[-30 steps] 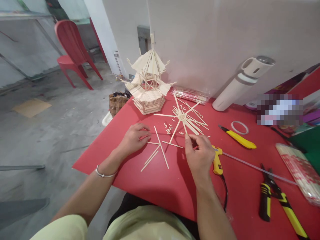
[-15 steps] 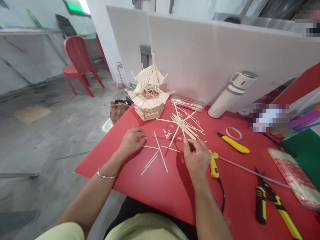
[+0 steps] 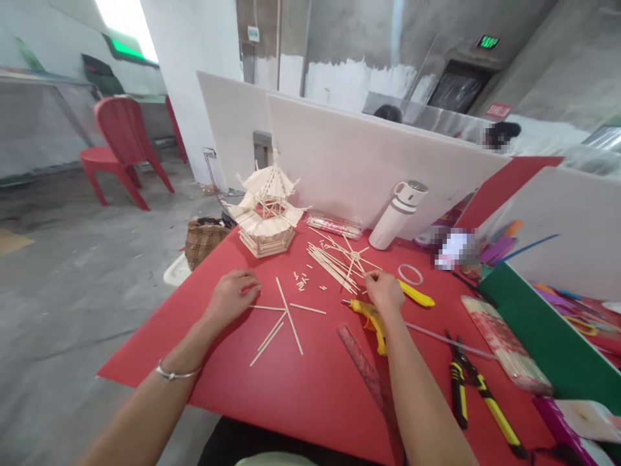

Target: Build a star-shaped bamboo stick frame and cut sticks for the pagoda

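My left hand (image 3: pixel 233 296) rests on the red table (image 3: pixel 315 388) with its fingers curled, touching the end of a thin wooden stick (image 3: pixel 268 308). Several loose sticks (image 3: pixel 286 317) lie crossed beside it. My right hand (image 3: pixel 384 289) is closed in a pinch at the edge of a star-shaped stick frame (image 3: pixel 350 257) with a bundle of sticks laid across it. A yellow glue gun (image 3: pixel 371 317) lies just under that hand. A finished stick pagoda model (image 3: pixel 266 208) stands at the table's far left.
A white flask (image 3: pixel 398 213) leans on the white partition (image 3: pixel 369 162). A yellow cutter (image 3: pixel 417 295), tape ring (image 3: pixel 410 274), ruler (image 3: pixel 366 369), pliers (image 3: pixel 478 391) and a packet of sticks (image 3: pixel 504 346) lie to the right. A basket (image 3: pixel 202 239) and red chair (image 3: pixel 121 145) stand left.
The view has tilted up and swung, showing more of the room. My right hand has moved forward to the stick frame, past the glue gun. My left hand stays by the loose sticks.
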Motion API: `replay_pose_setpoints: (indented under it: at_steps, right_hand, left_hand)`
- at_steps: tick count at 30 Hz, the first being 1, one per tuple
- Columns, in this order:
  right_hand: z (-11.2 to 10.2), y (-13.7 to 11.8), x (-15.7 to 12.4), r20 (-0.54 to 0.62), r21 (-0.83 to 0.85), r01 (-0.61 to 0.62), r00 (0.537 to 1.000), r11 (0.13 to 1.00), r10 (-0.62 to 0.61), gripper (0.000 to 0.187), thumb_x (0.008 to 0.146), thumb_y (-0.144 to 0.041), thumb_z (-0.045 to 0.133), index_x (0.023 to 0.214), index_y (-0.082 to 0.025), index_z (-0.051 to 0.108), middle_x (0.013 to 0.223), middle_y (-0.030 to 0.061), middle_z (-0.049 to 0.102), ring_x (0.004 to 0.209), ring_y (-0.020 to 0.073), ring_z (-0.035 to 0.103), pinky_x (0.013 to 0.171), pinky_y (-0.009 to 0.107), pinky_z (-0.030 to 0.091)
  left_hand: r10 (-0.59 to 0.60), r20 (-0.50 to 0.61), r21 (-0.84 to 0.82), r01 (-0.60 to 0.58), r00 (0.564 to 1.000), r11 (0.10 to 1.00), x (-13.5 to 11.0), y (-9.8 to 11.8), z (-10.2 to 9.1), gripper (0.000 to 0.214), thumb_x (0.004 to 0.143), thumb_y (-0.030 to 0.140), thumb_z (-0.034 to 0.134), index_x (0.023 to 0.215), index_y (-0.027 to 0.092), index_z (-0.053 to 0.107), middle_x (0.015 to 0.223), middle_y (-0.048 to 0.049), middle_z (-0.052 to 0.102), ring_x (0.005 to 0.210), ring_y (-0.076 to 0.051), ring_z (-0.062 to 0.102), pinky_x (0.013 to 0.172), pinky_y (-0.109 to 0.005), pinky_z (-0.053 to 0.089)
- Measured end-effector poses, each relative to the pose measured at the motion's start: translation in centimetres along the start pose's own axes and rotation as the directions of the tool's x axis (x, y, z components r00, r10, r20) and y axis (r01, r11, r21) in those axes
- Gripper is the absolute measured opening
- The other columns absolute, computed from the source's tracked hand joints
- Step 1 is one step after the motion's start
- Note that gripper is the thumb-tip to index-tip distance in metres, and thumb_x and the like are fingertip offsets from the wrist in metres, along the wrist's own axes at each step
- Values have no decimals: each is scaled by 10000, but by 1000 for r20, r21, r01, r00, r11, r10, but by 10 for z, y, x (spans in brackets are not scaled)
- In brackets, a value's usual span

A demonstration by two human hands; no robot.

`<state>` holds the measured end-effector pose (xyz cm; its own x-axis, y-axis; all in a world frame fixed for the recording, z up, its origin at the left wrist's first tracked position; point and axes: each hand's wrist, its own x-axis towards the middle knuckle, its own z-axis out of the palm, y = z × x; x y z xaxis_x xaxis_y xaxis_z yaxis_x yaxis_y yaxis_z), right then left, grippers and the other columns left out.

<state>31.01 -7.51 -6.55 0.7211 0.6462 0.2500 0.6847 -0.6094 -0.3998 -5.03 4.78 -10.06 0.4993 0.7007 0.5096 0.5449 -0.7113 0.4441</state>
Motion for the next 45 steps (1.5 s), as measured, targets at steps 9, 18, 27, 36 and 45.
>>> replay_pose_setpoints:
  at_steps: [9,18,27,36,45]
  right_hand:
    - [-2,-25,7,169,-67,-1,985,998,13,293,896,-446,627,1021,-233,785,1012,123,764,916,221,707,709,273,473]
    - [-29,-65,-145,449,192,322,811,927,-375,244,950,-431,577,863,-269,738,915,10,761,818,188,684,707,275,394]
    - [-10,-81,-161,534,40,282,805,959,-259,210,943,-365,614,927,-195,737,965,85,754,897,234,717,707,298,408]
    - [-2,-79,-163,533,37,266,810,963,-245,215,936,-361,614,874,-199,741,924,74,763,876,236,722,699,301,408]
    - [-3,-83,-163,567,3,278,791,961,-231,243,966,-271,522,916,-196,748,972,86,768,888,209,716,708,282,403]
  left_hand:
    - [-153,-40,8,153,987,988,-5,-8,2,265,847,345,548,776,212,766,932,-77,759,865,-242,701,807,-370,560]
    - [-285,-240,-32,285,928,958,35,-50,2,333,854,425,628,1090,213,728,1172,-125,675,1055,-288,660,909,-419,551]
    - [-213,-252,-52,206,944,977,92,-76,15,297,773,450,726,924,194,728,1151,-131,698,1076,-312,644,959,-454,523]
    - [-186,-263,-83,170,947,982,94,-78,39,337,800,503,684,696,183,696,935,-124,713,915,-280,654,848,-433,535]
    - [-128,-265,-93,107,956,990,92,-80,47,238,801,439,678,740,211,705,860,-101,680,978,-271,610,947,-453,488]
